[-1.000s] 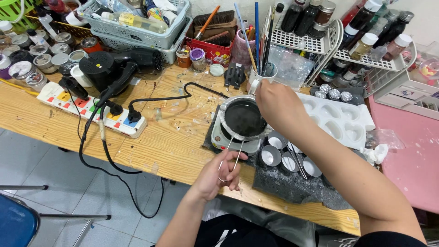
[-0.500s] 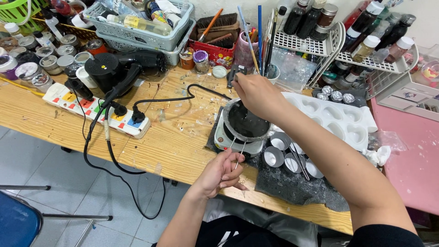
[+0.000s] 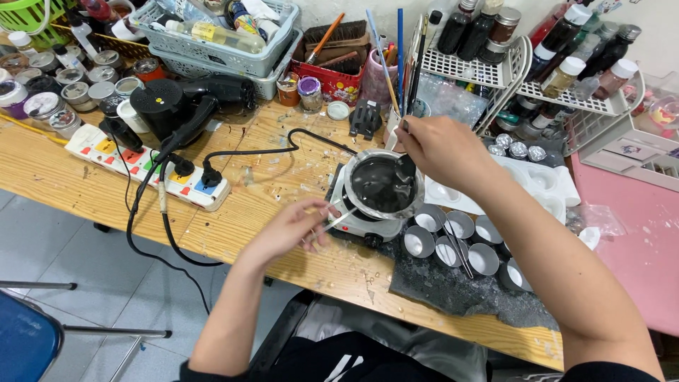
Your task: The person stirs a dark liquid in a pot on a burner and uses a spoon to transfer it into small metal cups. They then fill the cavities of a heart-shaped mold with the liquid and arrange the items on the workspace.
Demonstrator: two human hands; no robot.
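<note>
From the head camera, the one view here, a small metal pot [image 3: 384,185] of dark liquid sits on a white hot plate [image 3: 351,216] at the middle of the wooden table [image 3: 262,212]. The left hand [image 3: 293,228] is closed around the pot's wire handle [image 3: 338,221], which juts toward the near left. The right hand [image 3: 440,150] hangs over the far right rim of the pot, its fingers pinched on a thin stirring tool [image 3: 404,157] whose end dips into the liquid; what kind of tool it is cannot be told.

Just right of the hot plate, on a dark mat [image 3: 453,290], stand seven small round metal tins [image 3: 458,238], all showing pale insides; a thin metal rod lies across them. Behind these, partly under the right forearm, lies a white mould tray [image 3: 544,180] with heart-shaped hollows. Far of it sit three small foil-topped cups [image 3: 516,147].

To the left lies one white power strip [image 3: 145,167] with coloured switches and three black plugs in it. One black hair dryer [image 3: 191,102] rests just beyond. Two white wire racks [image 3: 495,64] of bottles stand at the far right, and a cup of brushes [image 3: 399,106] at the far middle.
</note>
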